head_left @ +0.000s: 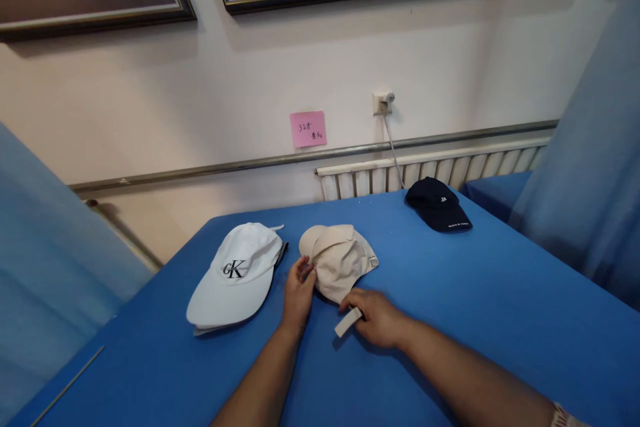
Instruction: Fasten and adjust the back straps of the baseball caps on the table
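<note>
On my feed, the beige baseball cap [336, 265] lies on the blue table [480, 320], its brim away from me to the left. I see the left hand [299, 290] against its edge, fingers loosely parted, while the right hand [379, 320] is closed around the beige strap [347, 323]. The white CK cap [243, 273] sits nearby on the left; the navy cap [433, 203] lies farther back, right.

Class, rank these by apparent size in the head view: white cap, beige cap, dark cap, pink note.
1. White cap
2. Beige cap
3. Dark cap
4. Pink note
The dark cap lies farther away, so true sizes are unsure.
</note>
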A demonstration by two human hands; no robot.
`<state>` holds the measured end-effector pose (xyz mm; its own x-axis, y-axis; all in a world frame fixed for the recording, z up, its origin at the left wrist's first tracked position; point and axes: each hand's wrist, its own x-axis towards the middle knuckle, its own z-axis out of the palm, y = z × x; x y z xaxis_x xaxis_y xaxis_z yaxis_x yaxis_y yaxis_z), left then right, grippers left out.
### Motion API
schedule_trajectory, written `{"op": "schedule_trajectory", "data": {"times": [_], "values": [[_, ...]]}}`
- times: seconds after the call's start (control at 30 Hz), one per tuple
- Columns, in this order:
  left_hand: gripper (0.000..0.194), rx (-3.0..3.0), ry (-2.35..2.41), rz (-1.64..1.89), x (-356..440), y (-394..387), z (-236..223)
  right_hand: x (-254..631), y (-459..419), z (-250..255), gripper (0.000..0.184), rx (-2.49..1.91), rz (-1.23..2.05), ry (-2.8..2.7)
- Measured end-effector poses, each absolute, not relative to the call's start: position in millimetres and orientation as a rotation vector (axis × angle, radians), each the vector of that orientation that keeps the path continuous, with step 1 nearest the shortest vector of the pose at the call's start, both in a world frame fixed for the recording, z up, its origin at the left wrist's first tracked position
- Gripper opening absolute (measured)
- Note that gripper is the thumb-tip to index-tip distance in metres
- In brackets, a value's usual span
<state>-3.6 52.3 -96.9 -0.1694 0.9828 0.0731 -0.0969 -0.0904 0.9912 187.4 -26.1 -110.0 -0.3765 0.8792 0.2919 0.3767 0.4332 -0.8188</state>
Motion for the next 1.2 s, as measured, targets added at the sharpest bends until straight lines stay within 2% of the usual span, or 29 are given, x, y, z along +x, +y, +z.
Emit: {"op": "schedule_trajectory", "data": {"times": [0.2,0.33,0.47,0.6,0.77,0.87,1.0,1.2], "values": [[0.040,1.369,1.282,1.390,-9,48,-106,191,-37,-96,0.046,-0.973,0.863,-2.129],[0.045,1.395,1.146,1.342,-2,59,-109,186,-45,-83,0.064,-0.862,0.837,-2.256],[0.035,1.469,1.200,1.324,11,84,-112,179,-55,-77,0.075,-0.825,0.771,-2.410],[0.031,1.418,1.382,1.396,10,103,-113,182,-48,-87,0.063,-0.898,0.774,-2.224],[0.030,1.390,1.527,1.460,-5,102,-112,212,-4,-114,0.031,-1.400,0.626,-1.566],[0.028,1.405,1.548,1.455,-9,92,-109,230,14,-123,0.021,-1.572,0.643,-1.452],[0.027,1.460,1.508,1.366,-11,71,-99,233,10,-121,0.018,-1.646,0.592,-1.650],[0.025,1.710,1.370,1.148,-9,34,-83,226,-5,-112,0.028,-1.695,0.534,-1.887]]}}
